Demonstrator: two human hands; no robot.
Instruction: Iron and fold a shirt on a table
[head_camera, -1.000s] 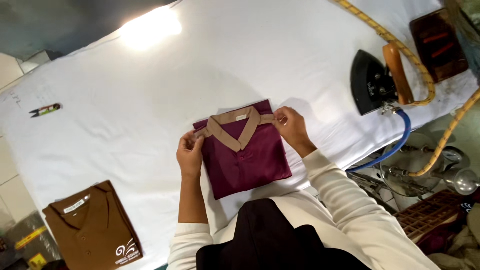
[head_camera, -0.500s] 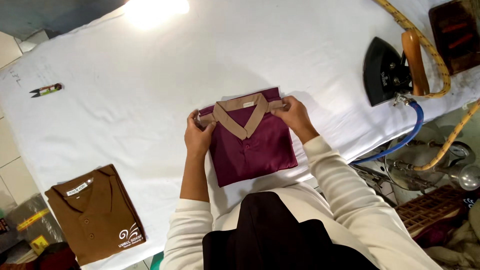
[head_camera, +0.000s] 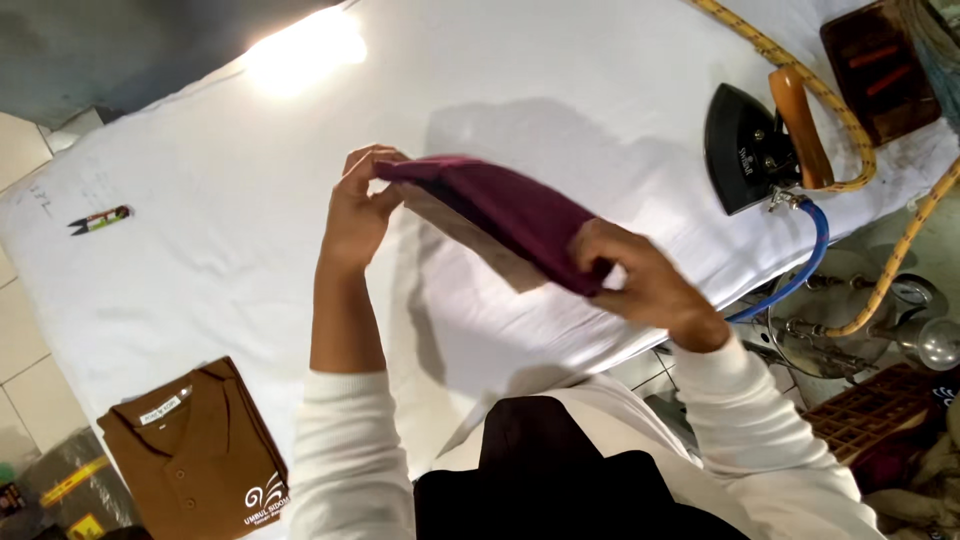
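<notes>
Both hands were closed on a folded maroon shirt (head_camera: 500, 215) in the head view, which was the only view supplied: the left hand (head_camera: 355, 205) pinched the far end between thumb and fingers, and the right hand (head_camera: 640, 285) gripped the near end from beneath with the thumb over the top edge. The garment was held clear of the tabletop (head_camera: 200, 230), tilted edge-on to the camera, with a tan stiffener or collar layer showing along its underside; which of the two could not be told. In my judgement, a packet carried this way called for even grip at both ends and a level hold, since a slack end would let the folds slide open; the knit looked soft and limp, not self-supporting. The tabletop was covered in white padded cloth, smooth apart from faint creases. A black iron (head_camera: 755, 145) with an orange-brown handle stood on the cloth to the right, fed by a blue hose (head_camera: 805, 265) and a yellow braided cord (head_camera: 800, 70). A folded brown polo shirt (head_camera: 195, 455) lay at the near left corner, and small thread snips (head_camera: 98, 219) lay well apart at the far left.
</notes>
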